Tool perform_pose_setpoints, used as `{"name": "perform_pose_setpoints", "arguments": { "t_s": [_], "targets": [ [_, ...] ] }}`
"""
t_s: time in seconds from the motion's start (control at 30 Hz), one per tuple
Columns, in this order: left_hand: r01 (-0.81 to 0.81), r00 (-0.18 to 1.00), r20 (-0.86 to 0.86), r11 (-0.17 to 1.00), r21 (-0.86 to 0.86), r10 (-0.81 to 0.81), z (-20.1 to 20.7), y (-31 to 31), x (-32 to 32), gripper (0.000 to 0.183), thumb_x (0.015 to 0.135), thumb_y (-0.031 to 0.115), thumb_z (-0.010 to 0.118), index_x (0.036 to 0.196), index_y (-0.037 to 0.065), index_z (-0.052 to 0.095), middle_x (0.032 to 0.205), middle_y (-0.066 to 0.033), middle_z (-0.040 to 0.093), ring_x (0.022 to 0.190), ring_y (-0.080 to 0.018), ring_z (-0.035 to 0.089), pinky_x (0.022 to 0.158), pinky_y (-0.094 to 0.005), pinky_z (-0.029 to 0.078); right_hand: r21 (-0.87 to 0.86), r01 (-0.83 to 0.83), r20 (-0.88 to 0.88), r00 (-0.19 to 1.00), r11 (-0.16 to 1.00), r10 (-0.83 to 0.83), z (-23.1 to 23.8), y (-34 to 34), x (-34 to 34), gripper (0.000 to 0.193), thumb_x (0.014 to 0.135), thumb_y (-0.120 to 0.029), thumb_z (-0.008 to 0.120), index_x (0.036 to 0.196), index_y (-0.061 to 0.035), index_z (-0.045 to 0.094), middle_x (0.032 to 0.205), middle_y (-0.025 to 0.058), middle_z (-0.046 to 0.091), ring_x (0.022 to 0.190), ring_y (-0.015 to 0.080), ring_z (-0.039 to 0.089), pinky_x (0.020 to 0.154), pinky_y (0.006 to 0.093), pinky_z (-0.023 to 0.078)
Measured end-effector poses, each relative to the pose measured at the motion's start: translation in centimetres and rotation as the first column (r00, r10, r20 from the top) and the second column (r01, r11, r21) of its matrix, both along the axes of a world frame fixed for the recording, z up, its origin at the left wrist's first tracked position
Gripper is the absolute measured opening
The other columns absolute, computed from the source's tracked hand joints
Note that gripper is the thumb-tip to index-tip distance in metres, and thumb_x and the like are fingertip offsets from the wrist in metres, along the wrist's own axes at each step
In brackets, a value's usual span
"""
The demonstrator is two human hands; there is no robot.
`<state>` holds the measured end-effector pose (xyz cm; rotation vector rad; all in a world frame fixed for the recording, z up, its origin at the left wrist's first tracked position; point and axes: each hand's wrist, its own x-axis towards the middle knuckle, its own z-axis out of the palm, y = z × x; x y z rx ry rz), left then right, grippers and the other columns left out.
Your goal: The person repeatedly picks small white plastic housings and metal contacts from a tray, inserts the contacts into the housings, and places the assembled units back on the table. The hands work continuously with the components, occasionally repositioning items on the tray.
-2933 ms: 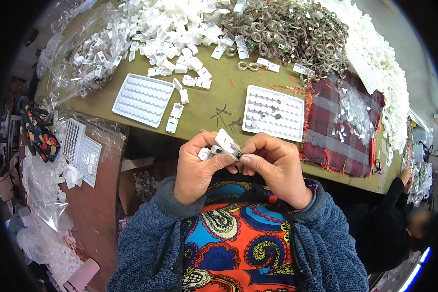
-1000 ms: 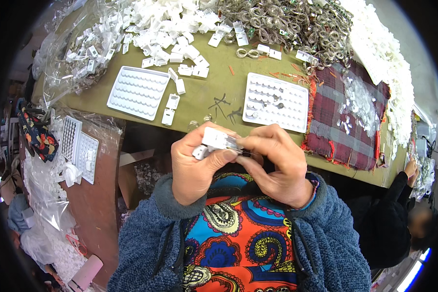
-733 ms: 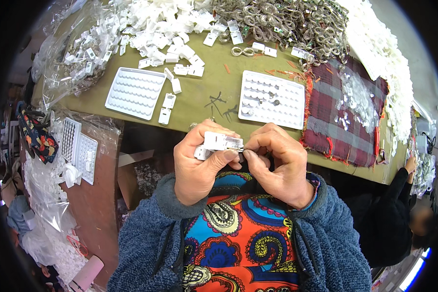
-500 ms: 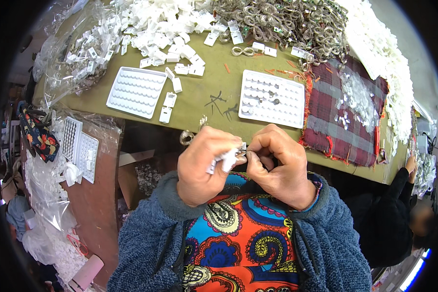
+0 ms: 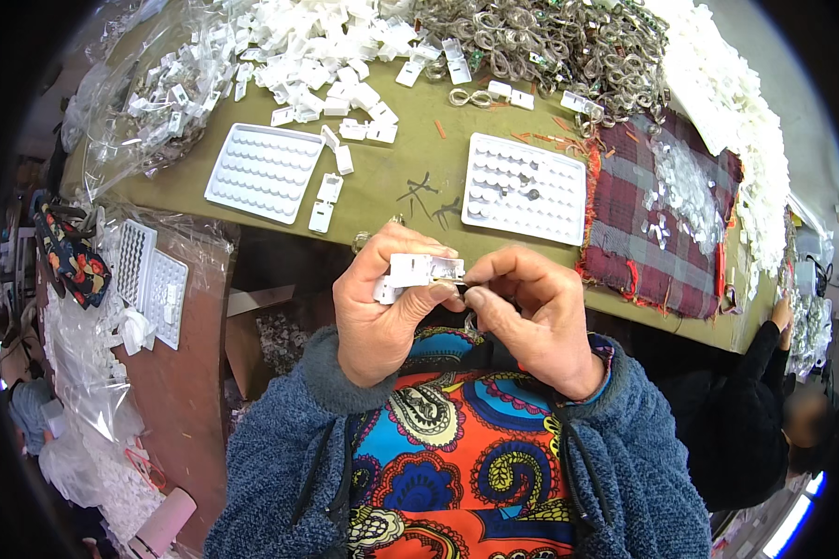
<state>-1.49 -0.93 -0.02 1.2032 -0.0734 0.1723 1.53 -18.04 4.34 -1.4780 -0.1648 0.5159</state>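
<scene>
My left hand [image 5: 368, 321] is closed around a small white plastic case [image 5: 410, 270], whose hollow inner side shows at its right end. Close by, my right hand [image 5: 545, 321] pinches with thumb and forefinger at that open end. Something thin and small lies between those fingertips, too tiny to name. Beyond my left hand, part of a coiled clear cable [image 5: 362, 240] peeks out at the table edge. Both hands are held in front of my patterned apron, just short of the green table [image 5: 382, 177].
Two white moulded trays [image 5: 263, 172] [image 5: 522, 186] lie on the table; the right one holds several small dark pieces. Behind are heaps of white cases [image 5: 317, 37] and coiled cables [image 5: 550, 47]. A plaid cloth [image 5: 625, 214] bears clear bits. At far right sits a person [image 5: 736, 419] in black.
My left hand has turned, so the white case now faces up with its hollow side showing. My right fingers stay pinched at its end, and the coiled cable is now mostly hidden.
</scene>
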Motion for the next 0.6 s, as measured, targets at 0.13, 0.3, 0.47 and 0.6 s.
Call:
{"name": "perform_pose_setpoints", "arguments": {
  "t_s": [0.13, 0.3, 0.47, 0.6],
  "targets": [
    [-0.057, 0.996, 0.081, 0.988, 0.146, 0.046, 0.0, -0.1, 0.2, 0.019, 0.091, 0.002, 0.07, 0.106, -0.004, 0.061, 0.102, -0.0122, 0.061, 0.086, -0.0158, 0.067, 0.072, -0.0263, 0.06, -0.259, 0.031, 0.391, 0.917, 0.965, 0.075, -0.7, 0.3, 0.6, 0.006, 0.088, 0.004, 0.065, 0.094, 0.0024, 0.064, 0.08, 0.0025, 0.062, 0.068, 0.0048, 0.054, 0.061, 0.0206, 0.044],
    [-0.264, 0.932, 0.36, 0.759, 0.595, 0.043, 0.1, 0.2, 0.0, 0.026, 0.083, 0.0, 0.076, 0.106, -0.002, 0.062, 0.102, -0.0164, 0.064, 0.086, -0.0226, 0.067, 0.073, -0.0293, 0.056, -0.381, 0.125, 0.66, 0.731, 0.916, 0.174, -0.9, 0.0, 0.9, 0.007, 0.083, 0.006, 0.063, 0.085, -0.0001, 0.062, 0.074, 0.0012, 0.058, 0.062, 0.0036, 0.049, 0.056, 0.0221, 0.04],
    [-0.07, 0.988, 0.147, 0.988, 0.14, 0.049, -0.1, -0.9, 0.1, 0.018, 0.089, 0.002, 0.072, 0.103, -0.002, 0.062, 0.102, -0.0126, 0.064, 0.082, -0.0159, 0.065, 0.068, -0.0248, 0.056, 0.176, 0.001, -0.147, 0.989, 0.984, 0.025, -1.4, -0.2, 0.6, 0.001, 0.087, 0.0, 0.061, 0.087, -0.001, 0.06, 0.074, 0.002, 0.062, 0.061, 0.0044, 0.051, 0.053, 0.0229, 0.04],
    [0.036, 0.997, -0.058, 0.985, -0.168, -0.047, 0.0, -1.0, 0.0, 0.024, 0.091, 0.013, 0.074, 0.102, -0.001, 0.058, 0.099, -0.0134, 0.062, 0.068, -0.0139, 0.062, 0.059, -0.0264, 0.054, 0.169, -0.016, -0.147, 0.988, 0.986, 0.041, -1.6, -0.6, 0.5, 0.007, 0.092, -0.006, 0.064, 0.093, 0.0008, 0.062, 0.084, 0.0072, 0.068, 0.066, 0.007, 0.059, 0.058, 0.0212, 0.047]
  ]
}}
